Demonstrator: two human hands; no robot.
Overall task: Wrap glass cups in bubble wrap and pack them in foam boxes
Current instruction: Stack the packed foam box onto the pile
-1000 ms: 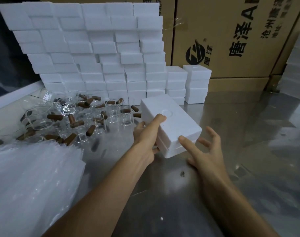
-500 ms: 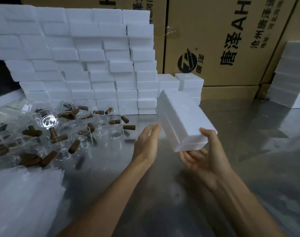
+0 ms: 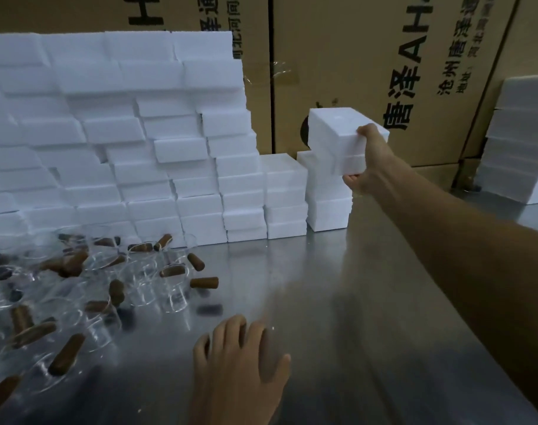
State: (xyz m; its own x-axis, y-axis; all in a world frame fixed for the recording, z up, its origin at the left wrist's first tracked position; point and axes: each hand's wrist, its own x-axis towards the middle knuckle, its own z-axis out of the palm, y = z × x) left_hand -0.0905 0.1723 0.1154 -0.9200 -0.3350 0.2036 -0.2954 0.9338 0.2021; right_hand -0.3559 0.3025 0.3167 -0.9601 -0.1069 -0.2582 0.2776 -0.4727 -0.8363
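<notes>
My right hand (image 3: 367, 161) grips a white foam box (image 3: 338, 139) by its near end, thumb on top and fingers underneath, and holds it above the rightmost short stack of foam boxes (image 3: 327, 207). Whether the box touches that stack I cannot tell. My left hand (image 3: 240, 357) lies flat with fingers spread on the steel table (image 3: 338, 317), holding nothing. A crowd of clear glass cups with brown handles (image 3: 114, 277) covers the table's left side.
A tall wall of stacked foam boxes (image 3: 114, 142) fills the back left. Brown cardboard cartons (image 3: 368, 56) stand behind it. Another pile of foam boxes (image 3: 525, 142) rises at the right edge.
My right hand has carried the foam box away from me, up and over to the rightmost stack. My left hand has let go of it and dropped flat onto the table.
</notes>
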